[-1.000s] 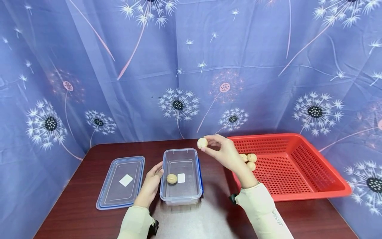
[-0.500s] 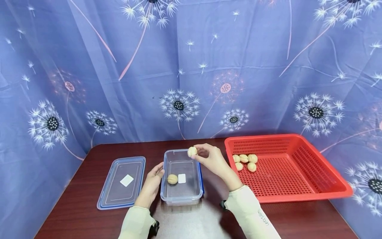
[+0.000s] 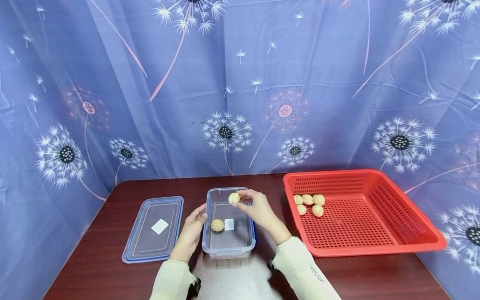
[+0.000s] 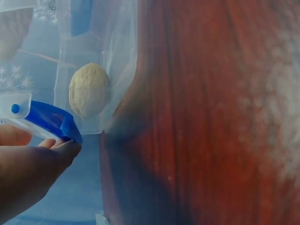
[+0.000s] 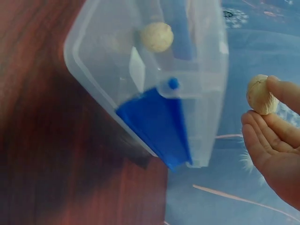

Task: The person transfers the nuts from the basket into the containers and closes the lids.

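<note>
My right hand (image 3: 258, 208) pinches a pale walnut (image 3: 234, 198) between thumb and fingertips, above the far right part of a clear plastic container (image 3: 228, 252). In the right wrist view this walnut (image 5: 260, 94) sits at the fingertips, apart from the container. A second walnut (image 3: 217, 225) lies inside on the container's floor, beside a white label (image 3: 229, 224). My left hand (image 3: 190, 233) rests against the container's left outer side, fingers fairly straight. Its thumb touches a blue latch (image 4: 54, 123) in the left wrist view; part of the fingers is hidden there.
A red perforated basket (image 3: 375, 250) stands at the right, with several walnuts (image 3: 318, 210) in its left end. The container's blue-edged lid (image 3: 150, 246) lies flat at the left. A dandelion-print curtain (image 3: 187, 137) hangs behind the dark wooden table (image 3: 101, 246).
My right hand has carried its walnut leftward and down from beside the basket to over the container. More of the walnuts in the basket show now. The left hand stays at the container's side.
</note>
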The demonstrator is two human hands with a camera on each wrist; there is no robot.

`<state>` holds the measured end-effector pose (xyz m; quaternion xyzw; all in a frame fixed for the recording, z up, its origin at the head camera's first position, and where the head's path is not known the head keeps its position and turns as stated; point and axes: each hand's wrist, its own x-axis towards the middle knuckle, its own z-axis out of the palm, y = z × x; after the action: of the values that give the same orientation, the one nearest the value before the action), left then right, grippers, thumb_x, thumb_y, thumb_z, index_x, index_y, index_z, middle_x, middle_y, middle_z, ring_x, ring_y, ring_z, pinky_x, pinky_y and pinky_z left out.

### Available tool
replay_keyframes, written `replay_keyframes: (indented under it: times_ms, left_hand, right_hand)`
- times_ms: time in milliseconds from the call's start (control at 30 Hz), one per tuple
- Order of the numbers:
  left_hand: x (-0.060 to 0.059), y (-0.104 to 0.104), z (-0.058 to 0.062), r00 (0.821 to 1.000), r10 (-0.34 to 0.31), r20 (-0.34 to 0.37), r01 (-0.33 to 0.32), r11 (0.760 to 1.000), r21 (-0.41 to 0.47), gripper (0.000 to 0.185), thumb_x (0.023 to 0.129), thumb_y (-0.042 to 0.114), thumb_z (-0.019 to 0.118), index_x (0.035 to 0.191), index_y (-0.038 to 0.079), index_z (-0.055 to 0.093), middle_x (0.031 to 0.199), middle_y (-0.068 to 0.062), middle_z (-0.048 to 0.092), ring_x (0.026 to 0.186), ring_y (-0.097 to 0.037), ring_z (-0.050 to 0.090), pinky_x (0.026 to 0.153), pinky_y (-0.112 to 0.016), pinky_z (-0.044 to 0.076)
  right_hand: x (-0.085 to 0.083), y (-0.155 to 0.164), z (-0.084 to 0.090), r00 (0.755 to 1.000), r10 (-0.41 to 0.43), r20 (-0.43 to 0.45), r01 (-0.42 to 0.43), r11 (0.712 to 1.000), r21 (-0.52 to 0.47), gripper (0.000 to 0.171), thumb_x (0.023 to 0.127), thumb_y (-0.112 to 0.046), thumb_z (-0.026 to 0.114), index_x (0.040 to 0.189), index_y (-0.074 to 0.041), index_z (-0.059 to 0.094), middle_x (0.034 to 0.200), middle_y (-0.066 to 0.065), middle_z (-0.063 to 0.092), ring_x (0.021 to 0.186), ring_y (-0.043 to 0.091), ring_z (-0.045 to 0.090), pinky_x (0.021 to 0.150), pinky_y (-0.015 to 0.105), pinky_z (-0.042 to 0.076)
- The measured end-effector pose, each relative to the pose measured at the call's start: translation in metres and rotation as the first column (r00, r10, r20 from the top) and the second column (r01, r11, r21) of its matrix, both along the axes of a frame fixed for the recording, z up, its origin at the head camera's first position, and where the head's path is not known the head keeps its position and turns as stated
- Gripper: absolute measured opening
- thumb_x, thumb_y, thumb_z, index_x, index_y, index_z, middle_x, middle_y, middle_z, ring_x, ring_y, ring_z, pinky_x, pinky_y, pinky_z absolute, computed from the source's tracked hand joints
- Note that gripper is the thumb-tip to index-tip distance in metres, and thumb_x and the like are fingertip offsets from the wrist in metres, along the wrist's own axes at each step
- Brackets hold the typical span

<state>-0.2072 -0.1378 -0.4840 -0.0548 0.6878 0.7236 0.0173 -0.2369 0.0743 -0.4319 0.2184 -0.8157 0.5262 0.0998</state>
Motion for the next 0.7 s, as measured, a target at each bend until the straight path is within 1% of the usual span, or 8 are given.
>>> replay_keyframes:
  times_ms: [133,300,500,700]
  left_hand:
    - [-0.002,0.001,0.0,1.0,-0.003,0.004,0.003,1.0,0.002,0.045,0.102,0.002,0.037,0.145,-0.01,0.03,0.148,-0.031,0.03,0.14,-0.039,0.024,0.117,-0.05,0.015]
    - [-0.002,0.002,-0.001,1.0,-0.007,0.007,0.007,1.0,-0.003,0.045,0.101,0.001,0.036,0.145,-0.01,0.029,0.148,-0.032,0.03,0.14,-0.039,0.024,0.116,-0.05,0.016]
    - [-0.001,0.002,-0.001,1.0,0.0,0.024,0.0,1.0,-0.007,0.045,0.101,0.002,0.037,0.144,-0.009,0.032,0.147,-0.031,0.032,0.139,-0.039,0.026,0.116,-0.051,0.017]
    - [-0.001,0.001,-0.002,1.0,-0.002,0.002,0.002,1.0,-0.002,0.044,0.101,0.001,0.037,0.144,-0.009,0.032,0.147,-0.032,0.033,0.139,-0.039,0.026,0.116,-0.051,0.017]
  right_hand:
    - [-0.003,-0.008,-0.005,1.0,0.01,-0.003,-0.01,1.0,-0.008,0.029,0.077,-0.003,0.078,0.103,0.005,0.069,0.095,0.016,0.07,0.085,0.03,0.068,0.077,0.045,0.057]
    - [-0.004,-0.017,-0.011,1.0,0.009,-0.002,-0.009,1.0,-0.004,0.029,0.079,-0.004,0.077,0.104,0.007,0.069,0.096,0.018,0.071,0.085,0.031,0.069,0.077,0.043,0.057]
    - [-0.005,-0.028,-0.018,0.999,0.034,0.005,-0.034,0.999,0.024,0.03,0.08,-0.004,0.076,0.106,0.009,0.067,0.099,0.019,0.07,0.088,0.033,0.068,0.079,0.042,0.057]
    - [-0.007,-0.038,-0.021,0.998,0.056,0.022,-0.058,0.996,0.069,0.031,0.082,-0.006,0.075,0.107,0.008,0.067,0.101,0.019,0.069,0.09,0.031,0.067,0.079,0.038,0.057]
